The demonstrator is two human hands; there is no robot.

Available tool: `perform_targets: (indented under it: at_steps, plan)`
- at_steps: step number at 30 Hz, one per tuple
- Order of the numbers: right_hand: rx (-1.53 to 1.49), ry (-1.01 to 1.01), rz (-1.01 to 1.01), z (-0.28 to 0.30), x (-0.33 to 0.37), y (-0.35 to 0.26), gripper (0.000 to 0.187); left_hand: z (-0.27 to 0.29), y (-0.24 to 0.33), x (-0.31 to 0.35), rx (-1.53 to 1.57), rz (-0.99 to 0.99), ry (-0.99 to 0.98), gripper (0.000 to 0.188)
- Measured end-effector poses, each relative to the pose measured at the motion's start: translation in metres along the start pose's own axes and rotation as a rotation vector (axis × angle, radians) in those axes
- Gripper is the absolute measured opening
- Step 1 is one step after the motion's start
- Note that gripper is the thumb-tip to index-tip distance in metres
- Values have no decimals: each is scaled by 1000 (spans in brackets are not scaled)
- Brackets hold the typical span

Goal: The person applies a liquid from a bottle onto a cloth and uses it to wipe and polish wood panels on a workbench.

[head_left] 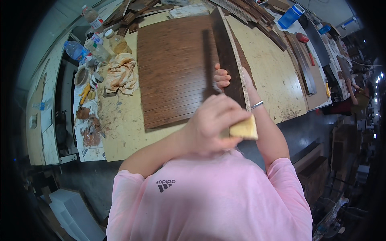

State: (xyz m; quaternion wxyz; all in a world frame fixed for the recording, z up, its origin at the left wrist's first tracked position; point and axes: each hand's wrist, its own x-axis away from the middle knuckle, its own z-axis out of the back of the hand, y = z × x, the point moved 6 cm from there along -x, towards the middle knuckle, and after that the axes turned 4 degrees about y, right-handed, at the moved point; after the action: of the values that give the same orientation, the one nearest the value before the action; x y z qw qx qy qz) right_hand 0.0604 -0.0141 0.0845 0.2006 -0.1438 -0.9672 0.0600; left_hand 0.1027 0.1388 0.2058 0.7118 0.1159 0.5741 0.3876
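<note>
My left hand (213, 122), somewhat blurred, is closed around a yellow sponge (245, 129). The sponge is at the near end of a dark brown wooden board (229, 60) that stands on its long side; whether it touches the board's edge I cannot tell. A pale, rough edge runs along the top of this board. My right hand (222, 77) grips the board, fingers wrapped over its left face, with the palm behind it mostly hidden. Left of it lies a wide brown panel (173, 68) with a wood-plank surface, flat on the worktable (277, 88).
Bottles (116, 42), a stained cloth (120, 72) and a yellow-handled tool (85, 94) crowd the table's left side. Wood strips (253, 16) are piled at the back. A blue jug (291, 17) and a red-handled tool (302, 37) sit far right. Another person (358, 96) is at right.
</note>
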Motion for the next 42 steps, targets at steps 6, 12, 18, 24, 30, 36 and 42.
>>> perform_targets:
  at_steps: [6,12,18,24,30,36,42]
  plan:
    - [314,99,93,23,19,5,40,19,-47,-20,-185,35,174,45]
    - [276,216,-60,20,39,37,37,16,-50,-17,-227,12,119,47]
    - [433,116,-273,19,66,51,38,93,-107,-37,-497,118,321,38]
    - [575,181,-281,25,93,56,44,190,-158,-25,-565,329,601,37]
    - [1494,376,463,42,109,13,30,215,-163,30,-381,482,720,37]
    - [1854,440,761,32,126,5,25,191,-113,62,-363,440,669,41]
    - [1893,386,846,27,121,15,28,193,-90,84,-604,486,640,42]
